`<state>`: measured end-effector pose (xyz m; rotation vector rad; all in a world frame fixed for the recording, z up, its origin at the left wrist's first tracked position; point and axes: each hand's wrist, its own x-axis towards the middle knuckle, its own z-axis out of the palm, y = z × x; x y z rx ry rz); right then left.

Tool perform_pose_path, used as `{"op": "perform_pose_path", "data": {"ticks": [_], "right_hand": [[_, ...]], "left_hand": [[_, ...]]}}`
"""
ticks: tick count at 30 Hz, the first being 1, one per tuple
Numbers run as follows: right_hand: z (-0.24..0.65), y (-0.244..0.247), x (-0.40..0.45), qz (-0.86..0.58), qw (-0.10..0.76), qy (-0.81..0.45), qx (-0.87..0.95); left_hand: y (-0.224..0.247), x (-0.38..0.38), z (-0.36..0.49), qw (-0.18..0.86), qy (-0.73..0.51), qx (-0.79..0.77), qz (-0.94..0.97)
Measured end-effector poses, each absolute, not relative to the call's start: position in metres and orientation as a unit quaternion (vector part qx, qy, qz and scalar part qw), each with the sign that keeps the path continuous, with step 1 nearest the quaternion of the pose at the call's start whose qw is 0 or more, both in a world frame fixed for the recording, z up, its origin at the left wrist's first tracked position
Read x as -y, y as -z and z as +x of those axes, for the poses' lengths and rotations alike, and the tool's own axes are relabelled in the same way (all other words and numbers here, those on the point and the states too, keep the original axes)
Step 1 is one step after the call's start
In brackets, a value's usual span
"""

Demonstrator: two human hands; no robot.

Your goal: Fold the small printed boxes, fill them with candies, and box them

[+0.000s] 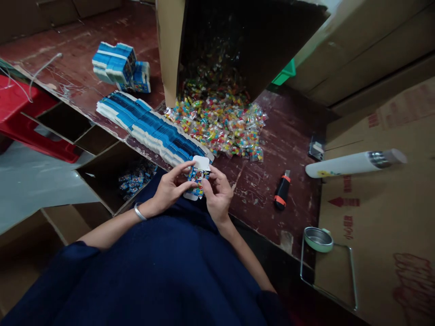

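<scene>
While in the grip of left hand and right hand, a blue patterned carton, white-flapped.

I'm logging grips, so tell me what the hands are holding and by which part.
The left hand and right hand hold a blue carton by its sides, thumbs on its printed face.

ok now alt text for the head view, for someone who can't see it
A person's left hand and right hand hold a small blue carton, its white flap raised, at the edge of a dark red table. Beyond are a row of blue cartons and colourful packets heaped at a cardboard box; a utility knife lies right.
</scene>
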<state>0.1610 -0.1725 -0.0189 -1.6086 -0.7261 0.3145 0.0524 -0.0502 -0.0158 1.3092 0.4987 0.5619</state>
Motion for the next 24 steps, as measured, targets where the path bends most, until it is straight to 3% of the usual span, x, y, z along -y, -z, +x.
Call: {"op": "perform_pose_path", "data": {"ticks": [8, 15, 24], "right_hand": [[0.174, 0.021, 0.171, -0.700, 0.588, -0.102, 0.391], [0.177, 0.012, 0.162, -0.626, 0.679, -0.160, 0.348], [0.199, -0.005, 0.160, -0.647, 0.610, -0.325, 0.322]], "left_hand": [[0.016, 0.043, 0.050, 0.758, -0.155, -0.160, 0.613], [0.010, 0.046, 0.053, 0.782, -0.187, -0.176, 0.567], [0.014, 0.037, 0.043, 0.701, -0.186, -0.163, 0.669]]}}
